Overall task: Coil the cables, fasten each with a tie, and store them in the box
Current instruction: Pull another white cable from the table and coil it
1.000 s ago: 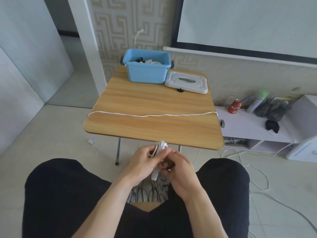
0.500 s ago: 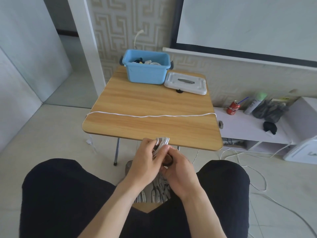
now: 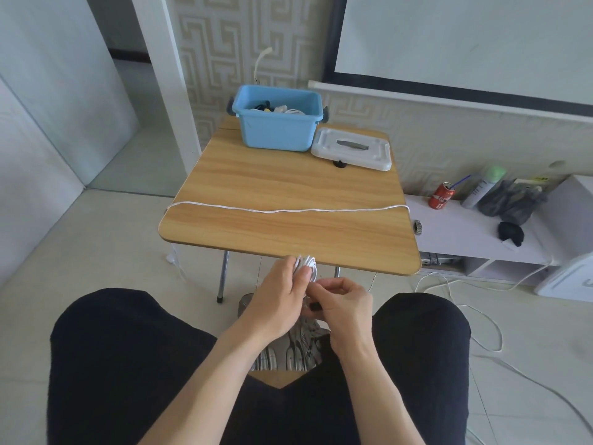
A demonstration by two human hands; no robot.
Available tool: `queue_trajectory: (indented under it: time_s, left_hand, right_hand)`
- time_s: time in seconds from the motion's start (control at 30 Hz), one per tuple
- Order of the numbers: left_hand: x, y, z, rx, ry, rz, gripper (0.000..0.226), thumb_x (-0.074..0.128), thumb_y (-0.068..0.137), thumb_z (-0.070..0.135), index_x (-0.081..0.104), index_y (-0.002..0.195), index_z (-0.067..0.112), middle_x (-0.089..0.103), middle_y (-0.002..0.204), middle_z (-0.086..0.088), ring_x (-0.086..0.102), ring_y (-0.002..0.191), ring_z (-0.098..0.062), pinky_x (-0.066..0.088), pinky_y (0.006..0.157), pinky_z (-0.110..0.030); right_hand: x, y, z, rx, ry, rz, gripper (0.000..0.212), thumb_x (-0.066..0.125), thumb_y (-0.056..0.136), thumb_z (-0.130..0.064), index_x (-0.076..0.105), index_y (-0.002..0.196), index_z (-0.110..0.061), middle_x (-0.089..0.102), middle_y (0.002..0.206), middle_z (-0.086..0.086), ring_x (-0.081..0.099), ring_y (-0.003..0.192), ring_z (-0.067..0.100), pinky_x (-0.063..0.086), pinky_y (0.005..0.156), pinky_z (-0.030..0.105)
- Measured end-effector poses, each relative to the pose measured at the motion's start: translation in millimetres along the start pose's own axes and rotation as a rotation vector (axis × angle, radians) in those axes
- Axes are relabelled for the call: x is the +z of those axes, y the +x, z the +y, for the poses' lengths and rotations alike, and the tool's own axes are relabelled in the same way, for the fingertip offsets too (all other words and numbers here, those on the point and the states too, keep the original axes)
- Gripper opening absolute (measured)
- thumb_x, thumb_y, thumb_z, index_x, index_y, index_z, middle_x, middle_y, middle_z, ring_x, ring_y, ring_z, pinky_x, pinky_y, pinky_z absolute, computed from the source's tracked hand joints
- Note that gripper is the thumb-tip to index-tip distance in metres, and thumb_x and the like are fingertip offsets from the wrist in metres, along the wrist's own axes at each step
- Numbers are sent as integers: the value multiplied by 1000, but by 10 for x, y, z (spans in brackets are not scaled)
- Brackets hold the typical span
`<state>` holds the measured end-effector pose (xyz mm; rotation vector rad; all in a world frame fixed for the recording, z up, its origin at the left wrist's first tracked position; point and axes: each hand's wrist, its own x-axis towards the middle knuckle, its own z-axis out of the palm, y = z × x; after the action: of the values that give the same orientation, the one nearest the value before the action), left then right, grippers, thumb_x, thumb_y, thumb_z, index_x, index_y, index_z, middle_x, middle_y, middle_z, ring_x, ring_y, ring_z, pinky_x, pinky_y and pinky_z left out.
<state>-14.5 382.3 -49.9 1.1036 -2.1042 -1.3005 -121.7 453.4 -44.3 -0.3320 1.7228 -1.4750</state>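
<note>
Left hand (image 3: 278, 301) fingers clamped around the coiled white cable (image 3: 305, 264); right hand (image 3: 345, 301) pinches a dark tie (image 3: 314, 306) just beside them. Beyond the fingertips, a second cable (image 3: 288, 210) crosses the table (image 3: 288, 184); farthest, the blue box (image 3: 277, 122).

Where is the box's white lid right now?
In the head view, the white lid lies flat at the far right of the wooden table, just right of the open blue box.

A wooden table (image 3: 288, 184) bears a blue box (image 3: 278, 133), white lid (image 3: 352, 150) and stretched white cable (image 3: 288, 209).
</note>
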Motion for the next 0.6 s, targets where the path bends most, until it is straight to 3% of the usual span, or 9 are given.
queue_trajectory:
  time_s: [0.1,0.17,0.27,0.3,0.37,0.43,0.5,0.6]
  left_hand:
    - [7,6,-57,1,16,-74,33,33,105,47,54,105,21,62,106,3,63,93,-8,55,82,-35]
    - [15,10,-109,-15,-36,-108,39,32,101,58,55,103,27,66,110,5,67,96,-9,57,84,-41]
    - [-10,-3,-81,1,-97,-144,30,34,104,53,60,100,38,64,103,9,65,81,2,54,72,-23]
    - [-17,-4,-60,2,-119,-158,29,35,105,51,61,102,39,64,105,10,65,84,3,53,75,-21]
    - [-25,-6,-39,-17,-178,-180,32,36,102,54,64,105,40,64,111,11,63,99,2,52,88,-27]
    - [-46,-24,-9,-70,-278,-200,29,40,98,53,65,93,41,61,95,10,61,85,0,47,82,-28]
    - [-81,-24,14,-135,-358,-242,30,42,94,48,62,89,26,53,83,1,53,74,-11,41,74,-32]
    - [-168,-25,6,-171,-326,-323,37,40,85,33,51,98,1,49,82,-8,47,77,-20,39,74,-39]
  right_hand:
    - [-2,-1,18,42,44,-105,9,76,86,-2,71,90,5,75,78,17,73,65,24,59,57,29]
    - [-6,1,36,74,133,-215,9,69,91,0,71,96,8,75,85,22,73,75,30,59,62,33]
    - [-18,16,32,118,276,-341,16,61,96,-2,69,100,11,70,89,22,70,77,27,58,64,33]
    - [-18,24,24,134,309,-354,16,58,97,-2,68,102,10,68,89,20,69,75,24,57,61,31]
    - [-20,22,-3,156,333,-377,16,54,97,-2,67,103,6,65,87,18,67,70,20,53,57,28]
    - [-28,24,-22,173,343,-422,16,50,96,-1,65,98,4,61,80,15,61,64,19,50,55,26]
    - [-42,22,-42,199,347,-456,16,48,95,1,62,88,1,59,72,12,57,60,18,48,52,25]
    - [-52,29,-22,216,322,-485,20,54,91,7,60,76,-3,61,67,11,56,61,20,49,54,24]
